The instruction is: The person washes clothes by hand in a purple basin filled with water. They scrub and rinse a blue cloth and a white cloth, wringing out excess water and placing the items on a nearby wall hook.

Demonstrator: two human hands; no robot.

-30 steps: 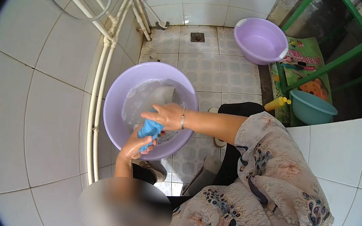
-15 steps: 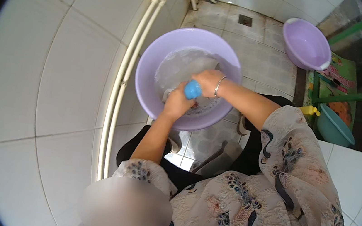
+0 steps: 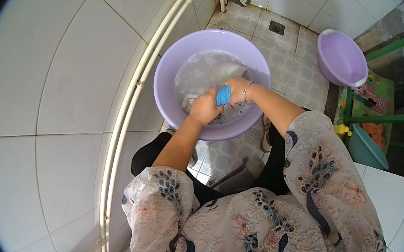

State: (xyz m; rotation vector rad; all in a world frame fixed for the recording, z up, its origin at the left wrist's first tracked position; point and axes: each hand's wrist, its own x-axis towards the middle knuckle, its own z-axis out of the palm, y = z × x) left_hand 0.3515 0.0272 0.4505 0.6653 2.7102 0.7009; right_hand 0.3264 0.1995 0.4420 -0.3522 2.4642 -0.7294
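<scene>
A large purple basin (image 3: 163,82) holds cloudy, sudsy water (image 3: 201,72). Over it, my left hand (image 3: 206,107) and my right hand (image 3: 238,90) are closed on a small bunched blue cloth (image 3: 223,95), one at either side. A bracelet circles my right wrist. Whitish fabric (image 3: 188,102) shows in the water beside my left hand, and a paler piece (image 3: 234,70) lies beyond my right hand. My fingertips are partly hidden.
White pipes (image 3: 138,84) run along the tiled wall at left. A smaller purple basin (image 3: 342,58) stands far right, with a teal basin (image 3: 366,147) and a yellow bottle top (image 3: 342,129) nearer, by a green metal frame (image 3: 391,119). A drain (image 3: 276,28) sits in the floor.
The blue cloth has changed from a rounded bulge to a narrower fold between my hands. My right hand has shifted slightly right, and the whole view has moved a little.
</scene>
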